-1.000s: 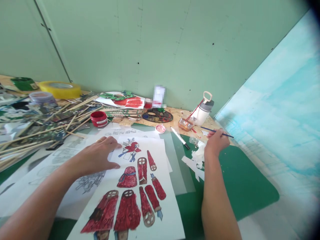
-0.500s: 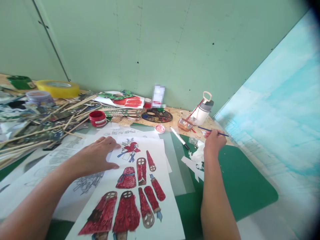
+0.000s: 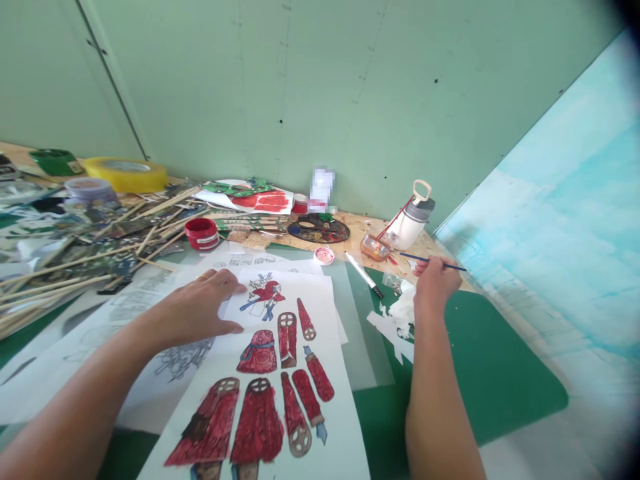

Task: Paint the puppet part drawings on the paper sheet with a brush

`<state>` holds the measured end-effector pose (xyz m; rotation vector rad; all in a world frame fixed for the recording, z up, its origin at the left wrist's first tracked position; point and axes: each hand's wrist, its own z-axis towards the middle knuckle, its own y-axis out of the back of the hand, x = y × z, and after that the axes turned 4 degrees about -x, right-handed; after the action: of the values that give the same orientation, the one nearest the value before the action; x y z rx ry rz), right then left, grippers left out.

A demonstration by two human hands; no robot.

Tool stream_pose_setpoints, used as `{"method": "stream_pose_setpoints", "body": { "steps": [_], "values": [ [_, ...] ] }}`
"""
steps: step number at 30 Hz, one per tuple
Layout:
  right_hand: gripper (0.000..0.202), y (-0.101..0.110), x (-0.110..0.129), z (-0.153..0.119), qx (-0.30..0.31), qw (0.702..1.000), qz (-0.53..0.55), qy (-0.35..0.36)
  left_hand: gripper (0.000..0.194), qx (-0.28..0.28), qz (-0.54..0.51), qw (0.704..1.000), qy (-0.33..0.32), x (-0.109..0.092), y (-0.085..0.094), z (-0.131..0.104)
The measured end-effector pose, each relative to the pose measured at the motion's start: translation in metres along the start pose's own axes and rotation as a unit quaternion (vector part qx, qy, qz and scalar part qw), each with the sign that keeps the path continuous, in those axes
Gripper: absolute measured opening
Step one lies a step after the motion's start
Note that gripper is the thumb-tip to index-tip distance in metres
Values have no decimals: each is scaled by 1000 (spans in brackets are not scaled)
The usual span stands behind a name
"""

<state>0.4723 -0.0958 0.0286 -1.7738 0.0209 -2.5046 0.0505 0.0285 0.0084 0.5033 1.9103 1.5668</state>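
Observation:
A white sheet with red-painted puppet parts lies before me, with a small part-coloured figure near its top. My left hand rests at the sheet's upper left edge, thumb and fingers apart, holding nothing. To the right, my right hand pinches a thin blue paintbrush, whose tip points left toward a small clear water container. A red stick leans in that container, against a white bottle with a grey lid. Crumpled white tissue lies beside my right wrist.
An open red paint jar, a dark palette, a small pink-stained lid and a marker lie beyond the sheet. Wooden sticks and yellow tape crowd the left. A green mat lies under my right arm.
The whole view has shifted slightly, so things appear a little farther right. Both hands keep nearly the same places, and the brush stays in my right hand near the water container.

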Motion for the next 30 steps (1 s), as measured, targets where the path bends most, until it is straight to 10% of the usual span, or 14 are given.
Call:
{"method": "stream_pose_setpoints", "body": {
  "steps": [30],
  "values": [
    [38, 3, 1, -2, -16, 997, -64, 47, 68, -26, -15, 1000, 2, 8, -6, 5]
  ]
}}
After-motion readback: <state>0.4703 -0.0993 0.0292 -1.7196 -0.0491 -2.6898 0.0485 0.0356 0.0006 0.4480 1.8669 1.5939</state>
